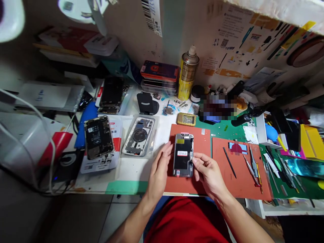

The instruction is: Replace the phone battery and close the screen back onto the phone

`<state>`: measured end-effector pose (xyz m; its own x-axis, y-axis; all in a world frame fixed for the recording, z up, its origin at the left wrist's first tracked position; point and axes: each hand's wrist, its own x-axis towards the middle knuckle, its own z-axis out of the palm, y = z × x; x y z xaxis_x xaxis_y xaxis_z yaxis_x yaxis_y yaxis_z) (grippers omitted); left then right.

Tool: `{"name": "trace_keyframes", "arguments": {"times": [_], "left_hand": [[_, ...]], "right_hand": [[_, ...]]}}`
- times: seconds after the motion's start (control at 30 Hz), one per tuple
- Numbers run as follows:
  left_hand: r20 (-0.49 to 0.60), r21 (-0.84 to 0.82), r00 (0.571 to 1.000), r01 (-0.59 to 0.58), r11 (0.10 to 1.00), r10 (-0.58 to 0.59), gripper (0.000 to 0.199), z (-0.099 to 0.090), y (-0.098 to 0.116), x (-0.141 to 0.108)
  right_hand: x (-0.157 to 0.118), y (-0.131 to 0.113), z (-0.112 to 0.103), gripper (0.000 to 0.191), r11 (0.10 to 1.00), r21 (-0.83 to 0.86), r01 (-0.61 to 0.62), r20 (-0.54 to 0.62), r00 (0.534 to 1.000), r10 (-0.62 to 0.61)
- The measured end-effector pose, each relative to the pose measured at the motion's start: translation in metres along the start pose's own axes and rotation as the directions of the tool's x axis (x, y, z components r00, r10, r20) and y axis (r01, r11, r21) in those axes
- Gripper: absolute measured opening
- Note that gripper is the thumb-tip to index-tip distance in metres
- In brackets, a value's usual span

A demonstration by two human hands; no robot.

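Observation:
A phone screen point(182, 163) lies back side up on the left reddish-brown mat point(172, 187), showing its black backing, a yellow patch and a white label. My right hand point(209, 170) pinches its right edge between thumb and forefinger. To its left, my left hand point(160, 168) is upright on edge with the fingers stretched out together, holding nothing; whether the fingertips touch the screen I cannot tell. Farther left lie a phone back housing point(139, 136) on clear plastic and an opened phone point(98, 137) with its battery and boards exposed.
On the right mat point(220, 184) lie a black stick point(229, 162), tweezers point(249, 168) and screwdrivers point(259, 177). Behind stand a yellow spray can point(187, 74), a small gold tin point(186, 119) and stacked boxes point(160, 76). White cables point(48, 135) hang at left; more tools crowd the far right.

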<state>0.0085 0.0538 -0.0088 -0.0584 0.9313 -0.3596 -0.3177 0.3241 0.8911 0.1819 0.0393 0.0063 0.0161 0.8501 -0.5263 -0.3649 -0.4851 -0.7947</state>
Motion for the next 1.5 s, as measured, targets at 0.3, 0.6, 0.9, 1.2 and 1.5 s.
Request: {"name": "trace_keyframes", "arguments": {"times": [0.3, 0.6, 0.9, 1.2, 1.5], "left_hand": [[0.510, -0.449, 0.829, 0.484, 0.751, -0.229, 0.064, 0.006, 0.010, -0.009], [0.502, -0.186, 0.800, 0.470, 0.863, -0.328, 0.070, -0.004, 0.009, -0.023], [0.442, -0.330, 0.860, 0.421, 0.845, -0.256, 0.055, 0.002, 0.011, -0.028], [0.425, -0.358, 0.881, 0.376, 0.855, -0.209, 0.053, 0.015, 0.020, -0.035], [0.423, -0.364, 0.884, 0.366, 0.857, -0.198, 0.049, 0.020, 0.024, -0.036]], "right_hand": [[-0.031, -0.004, 0.001, 0.048, 0.988, -0.146, 0.052, 0.054, 0.998, -0.045], [0.008, -0.076, 0.000, 0.040, 0.944, -0.289, 0.158, 0.341, 0.939, -0.053], [-0.003, -0.075, 0.007, 0.010, 0.366, -0.581, 0.727, 0.524, 0.678, -0.516], [-0.008, -0.043, 0.016, 0.018, 0.115, -0.582, 0.805, 0.553, 0.496, -0.670], [-0.003, -0.049, 0.014, 0.011, 0.141, -0.534, 0.834, 0.598, 0.489, -0.635]]}}
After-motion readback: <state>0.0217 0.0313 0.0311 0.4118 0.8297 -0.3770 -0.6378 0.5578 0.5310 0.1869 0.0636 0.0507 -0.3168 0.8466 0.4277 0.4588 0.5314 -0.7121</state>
